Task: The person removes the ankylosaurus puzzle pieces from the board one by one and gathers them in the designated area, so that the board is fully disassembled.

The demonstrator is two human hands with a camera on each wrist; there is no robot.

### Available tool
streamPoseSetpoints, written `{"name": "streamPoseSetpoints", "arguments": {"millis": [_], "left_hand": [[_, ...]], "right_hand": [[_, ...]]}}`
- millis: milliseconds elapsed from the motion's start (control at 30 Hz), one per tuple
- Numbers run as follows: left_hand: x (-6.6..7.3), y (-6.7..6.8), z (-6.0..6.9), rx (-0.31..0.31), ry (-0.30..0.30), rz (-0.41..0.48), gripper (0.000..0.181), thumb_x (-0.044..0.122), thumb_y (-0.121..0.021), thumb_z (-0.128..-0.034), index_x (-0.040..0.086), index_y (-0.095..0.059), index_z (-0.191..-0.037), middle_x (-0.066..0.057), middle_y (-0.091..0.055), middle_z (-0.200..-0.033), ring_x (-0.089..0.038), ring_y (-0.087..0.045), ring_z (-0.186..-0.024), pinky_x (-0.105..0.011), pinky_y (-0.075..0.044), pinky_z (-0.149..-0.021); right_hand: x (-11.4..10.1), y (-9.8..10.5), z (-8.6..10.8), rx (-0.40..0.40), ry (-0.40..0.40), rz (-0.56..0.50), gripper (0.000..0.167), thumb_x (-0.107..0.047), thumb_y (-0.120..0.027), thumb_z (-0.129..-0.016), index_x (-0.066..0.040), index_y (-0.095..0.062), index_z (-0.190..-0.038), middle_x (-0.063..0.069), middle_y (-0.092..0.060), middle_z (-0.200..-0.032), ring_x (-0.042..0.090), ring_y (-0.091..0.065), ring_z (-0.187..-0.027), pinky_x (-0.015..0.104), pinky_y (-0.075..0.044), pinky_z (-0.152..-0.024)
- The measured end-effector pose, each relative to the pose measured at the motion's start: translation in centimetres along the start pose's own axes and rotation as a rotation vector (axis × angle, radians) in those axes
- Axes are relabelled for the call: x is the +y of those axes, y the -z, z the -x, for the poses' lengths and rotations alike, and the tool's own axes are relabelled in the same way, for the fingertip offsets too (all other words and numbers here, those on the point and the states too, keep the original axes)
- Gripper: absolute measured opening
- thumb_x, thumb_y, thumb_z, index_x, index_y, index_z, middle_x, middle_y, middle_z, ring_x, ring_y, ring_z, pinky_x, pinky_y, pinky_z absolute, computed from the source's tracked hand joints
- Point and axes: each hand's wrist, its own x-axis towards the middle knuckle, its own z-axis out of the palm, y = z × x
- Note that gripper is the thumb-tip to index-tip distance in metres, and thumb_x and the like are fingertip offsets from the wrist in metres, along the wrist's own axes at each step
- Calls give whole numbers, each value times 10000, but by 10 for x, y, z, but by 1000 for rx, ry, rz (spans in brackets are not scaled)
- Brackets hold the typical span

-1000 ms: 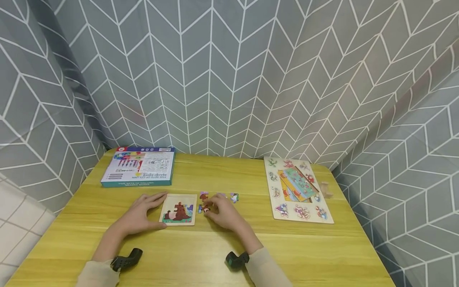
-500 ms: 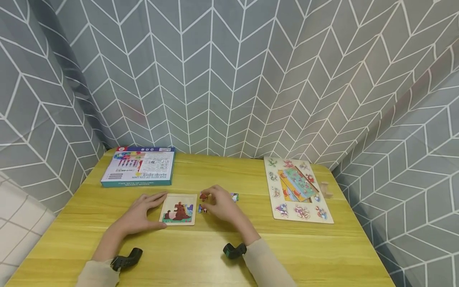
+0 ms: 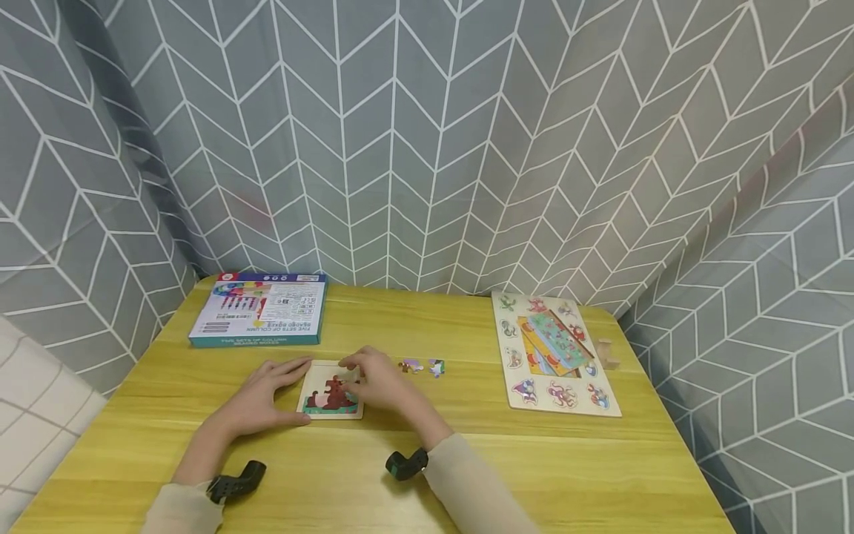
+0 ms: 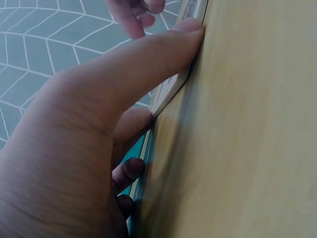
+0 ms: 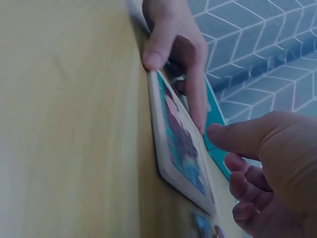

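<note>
The square wooden puzzle tray point(image 3: 330, 415) lies flat, with a red-brown animal picture partly assembled in it. My left hand point(image 3: 256, 400) holds its left side, thumb at the near corner and forefinger at the far one; the left wrist view shows the thumb point(image 4: 185, 39) against the tray's edge. Above the tray's right part, my right hand point(image 3: 379, 382) pinches a small puzzle piece, mostly hidden by the fingers. Two loose pieces, one purple and brown point(image 3: 411, 366), one white and green point(image 3: 437, 367), lie to the right. Another blue piece point(image 5: 202, 224) shows beside the tray in the right wrist view.
A flat boxed toy point(image 3: 256, 311) lies at the back left. At the right, a wooden board with sea-animal pictures point(image 3: 523, 378) carries several colourful cards point(image 3: 557, 341); a small tan object point(image 3: 606, 354) is beside it. A patterned grey curtain point(image 3: 414, 148) hangs behind the table.
My right hand has moved left from the loose pieces to over the tray, after taking hold of a reddish piece. The left hand has stayed in place.
</note>
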Motion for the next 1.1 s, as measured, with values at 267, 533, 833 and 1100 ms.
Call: {"name": "streamPoseSetpoints", "arguments": {"millis": [267, 533, 833, 1100], "left_hand": [[-1, 0, 0, 6, -12, 3, 1052, 664, -862, -775, 150, -485, -1613, -84, -474, -1643, -171, -424, -1059, -476, -438, -909], [0, 1, 0, 11, -14, 9, 1052, 638, -879, -767, 138, -491, -1607, -92, -479, -1640, -176, -423, -1054, -484, -440, -912], [-1, -1, 1, 9, -4, -1, 1047, 626, -888, -766, 141, -494, -1605, -86, -483, -1637, -172, -431, -1071, -487, -447, -919], [-1, 1, 0, 4, -4, 14, 1042, 629, -880, -775, 135, -490, -1606, -91, -468, -1647, -184, -439, -1099, -501, -448, -931]], "right_hand": [[-5, -14, -7, -75, 5, 52, 343, -156, -740, -1011, -70, -728, -1343, 78, -676, -1232, 77, -564, -966, 187, -484, -836], [-2, -18, -6, -81, 8, 66, 325, -137, -728, -1013, -66, -736, -1330, 72, -676, -1211, 72, -535, -942, 188, -475, -832], [-6, -17, -7, -81, 13, 59, 319, -15, -643, -1010, -38, -739, -1313, 84, -694, -1179, 76, -569, -936, 177, -495, -826], [-8, -18, -11, -86, -31, 59, 329, 18, -630, -984, -57, -744, -1283, 66, -690, -1154, 90, -580, -944, 198, -511, -861]]}}
